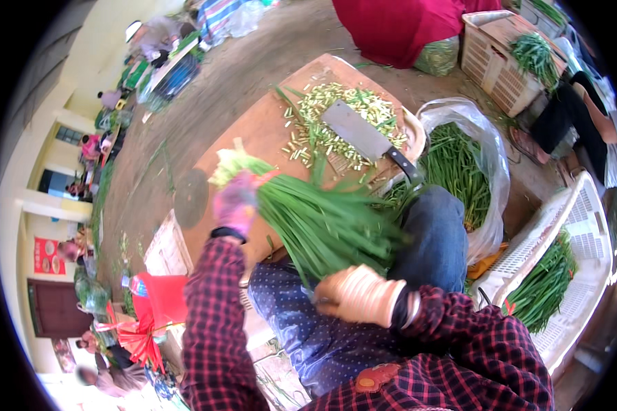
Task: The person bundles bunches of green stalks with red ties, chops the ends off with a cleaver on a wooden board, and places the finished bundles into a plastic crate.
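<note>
A large bunch of green garlic chives lies slantwise over the board's near edge and my lap, its pale cut ends at the upper left. My left hand, in a pinkish-purple glove, is closed round the bunch just below those ends. An orange-red band shows beside the grip. My right hand, in a pale glove with orange stripes, is curled at the lower side of the leaves; its fingertips are blurred, and what they hold is hidden. A cleaver rests on chopped pale stem ends on the brown board.
Right of the board stands a clear plastic bag full of chives. A white plastic basket with banded chives is at the lower right. A red bag sits at my left. Other people work at the far left; someone sits at right.
</note>
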Available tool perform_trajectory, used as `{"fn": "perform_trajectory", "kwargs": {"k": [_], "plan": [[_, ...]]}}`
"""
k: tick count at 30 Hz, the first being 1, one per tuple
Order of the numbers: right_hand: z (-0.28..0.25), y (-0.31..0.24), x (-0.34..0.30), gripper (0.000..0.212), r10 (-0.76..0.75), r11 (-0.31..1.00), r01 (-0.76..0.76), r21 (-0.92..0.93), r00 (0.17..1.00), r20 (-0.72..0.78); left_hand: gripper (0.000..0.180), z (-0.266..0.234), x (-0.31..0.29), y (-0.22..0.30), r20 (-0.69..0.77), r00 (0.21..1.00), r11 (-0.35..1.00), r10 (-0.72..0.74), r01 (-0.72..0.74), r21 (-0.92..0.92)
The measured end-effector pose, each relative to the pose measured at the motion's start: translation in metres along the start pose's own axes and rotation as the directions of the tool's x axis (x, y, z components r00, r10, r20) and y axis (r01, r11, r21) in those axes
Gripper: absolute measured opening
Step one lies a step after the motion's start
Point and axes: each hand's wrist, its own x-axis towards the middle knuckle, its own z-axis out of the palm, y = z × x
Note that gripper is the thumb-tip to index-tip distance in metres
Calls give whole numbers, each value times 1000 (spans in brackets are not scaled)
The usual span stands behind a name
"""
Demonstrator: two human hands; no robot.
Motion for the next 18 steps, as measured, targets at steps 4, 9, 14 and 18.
{"fn": "perform_trajectory", "kwargs": {"k": [4, 9, 14, 18], "plan": [[-42, 18, 5, 24, 99, 993, -109, -35, 970, -222, 19, 49, 10, -3, 2, 953, 768, -302, 244, -592], [-82, 34, 27, 24, 162, 985, -125, 118, 906, -392, 20, 57, 17, -12, 553, 757, -259, -347, 489, -833], [-72, 92, 63, 24, 266, 913, -31, 407, 802, -535, 21, 55, 23, -14, 582, 756, -278, -300, 515, -811], [-51, 109, 65, 22, 319, 945, -193, 263, 719, -618, 21, 65, 3, -32, 267, 840, 158, -472, 378, -912]]}}
